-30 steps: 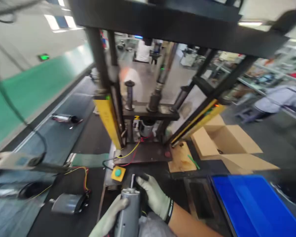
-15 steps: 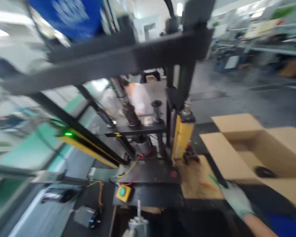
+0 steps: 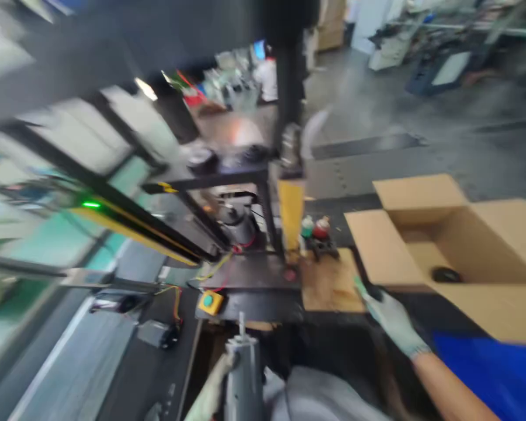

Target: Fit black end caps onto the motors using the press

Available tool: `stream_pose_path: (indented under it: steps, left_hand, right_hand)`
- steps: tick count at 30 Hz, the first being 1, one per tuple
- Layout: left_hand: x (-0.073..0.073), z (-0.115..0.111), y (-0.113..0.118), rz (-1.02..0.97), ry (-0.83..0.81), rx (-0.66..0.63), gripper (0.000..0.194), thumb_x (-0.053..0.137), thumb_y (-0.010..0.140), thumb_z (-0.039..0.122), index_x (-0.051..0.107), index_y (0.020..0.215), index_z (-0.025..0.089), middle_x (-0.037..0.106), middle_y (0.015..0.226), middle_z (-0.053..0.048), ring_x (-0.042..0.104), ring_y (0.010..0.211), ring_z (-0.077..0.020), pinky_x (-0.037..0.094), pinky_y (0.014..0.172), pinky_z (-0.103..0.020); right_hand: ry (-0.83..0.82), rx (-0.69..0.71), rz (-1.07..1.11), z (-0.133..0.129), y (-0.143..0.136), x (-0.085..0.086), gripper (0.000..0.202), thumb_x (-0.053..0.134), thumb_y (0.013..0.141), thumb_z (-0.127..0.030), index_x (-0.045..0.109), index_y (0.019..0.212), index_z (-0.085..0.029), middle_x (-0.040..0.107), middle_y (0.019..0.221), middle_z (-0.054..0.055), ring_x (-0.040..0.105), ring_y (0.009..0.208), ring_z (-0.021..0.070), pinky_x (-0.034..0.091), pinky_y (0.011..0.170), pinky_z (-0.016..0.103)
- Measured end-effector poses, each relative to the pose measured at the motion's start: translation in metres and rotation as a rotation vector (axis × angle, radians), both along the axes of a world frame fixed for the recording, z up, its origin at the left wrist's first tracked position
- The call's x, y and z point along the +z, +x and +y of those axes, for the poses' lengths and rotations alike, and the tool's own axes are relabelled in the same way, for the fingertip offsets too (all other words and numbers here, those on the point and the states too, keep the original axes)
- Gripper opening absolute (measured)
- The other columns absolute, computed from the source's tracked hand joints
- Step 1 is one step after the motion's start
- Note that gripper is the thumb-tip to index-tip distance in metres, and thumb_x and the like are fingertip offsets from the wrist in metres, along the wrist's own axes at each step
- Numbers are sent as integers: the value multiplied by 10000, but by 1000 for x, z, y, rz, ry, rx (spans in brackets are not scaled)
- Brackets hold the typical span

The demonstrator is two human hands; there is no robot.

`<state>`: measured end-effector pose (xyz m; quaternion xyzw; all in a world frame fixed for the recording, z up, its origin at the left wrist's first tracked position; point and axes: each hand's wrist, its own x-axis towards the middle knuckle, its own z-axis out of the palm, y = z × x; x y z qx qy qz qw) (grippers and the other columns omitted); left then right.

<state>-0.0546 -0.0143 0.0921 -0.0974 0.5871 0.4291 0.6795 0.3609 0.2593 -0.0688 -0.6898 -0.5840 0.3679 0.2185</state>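
Observation:
My left hand [image 3: 219, 374], in a light glove, grips the side of a grey cylindrical motor [image 3: 244, 377]. The motor stands upright at the bottom centre, its thin shaft pointing up. To the right, my gloved right hand [image 3: 392, 318] is closed around a slim green stick-like object [image 3: 360, 287]; blur hides its exact kind. A dark patch shows by the fingers. This hand hovers between a wooden board [image 3: 328, 289] and an open cardboard box [image 3: 379, 248]. Inside the press frame, another grey motor-like cylinder [image 3: 239, 225] stands on the base plate.
A black press frame with a yellow light bar [image 3: 135, 234] rises ahead. A yellow button box [image 3: 210, 302] with a green button sits at its front. A conveyor [image 3: 70, 356] runs along the left; a dark motor part [image 3: 158, 333] lies beside it. Blue sheeting [image 3: 491, 368] lies right.
The view has tilted down and shifted, so the press sits higher and more of the motor and my left hand shows. My right hand still holds the green object.

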Motion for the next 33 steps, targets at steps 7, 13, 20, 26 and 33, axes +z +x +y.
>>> stream_pose_path:
  steps: [7, 13, 20, 26, 33]
  left_hand:
    - [-40, 5, 25, 128, -124, -48, 980, 902, 730, 535, 542, 1540, 116, 857, 1019, -172, 793, 1058, -437, 608, 985, -500]
    - [-32, 17, 30, 132, -117, -37, 1010, 891, 757, 497, 472, 1596, 123, 863, 999, -149, 787, 1098, -421, 626, 983, -479]
    - [-28, 23, 35, 83, -153, -101, 873, 895, 751, 488, 602, 1486, 118, 856, 1037, -173, 794, 1069, -439, 642, 955, -514]
    - [-30, 18, 32, 78, -177, -131, 915, 861, 804, 499, 512, 1572, 143, 860, 1012, -157, 820, 931, -390, 646, 880, -459]
    - [-36, 18, 34, 66, -151, -197, 881, 870, 783, 516, 563, 1514, 132, 854, 999, -165, 811, 832, -351, 639, 793, -422]
  right_hand:
    - [-95, -72, 33, -24, -13, -26, 260, 589, 833, -446, 699, 787, -215, 784, 804, 81, 726, 774, 244, 479, 695, 306]
    - [-95, -118, -36, -23, -17, -28, 187, 604, 883, -329, 689, 772, -204, 772, 794, 85, 708, 771, 226, 431, 693, 289]
    - [-109, -70, -94, -15, -15, -36, 204, 623, 890, -323, 688, 743, -198, 761, 773, 84, 687, 750, 210, 395, 674, 284]
    - [-105, -26, -131, -18, -16, -40, 219, 619, 899, -315, 693, 739, -186, 741, 744, 77, 662, 718, 189, 381, 674, 282]
    - [-126, -4, -182, -28, -10, -36, 205, 614, 893, -311, 672, 730, -201, 746, 751, 70, 662, 715, 187, 369, 658, 277]
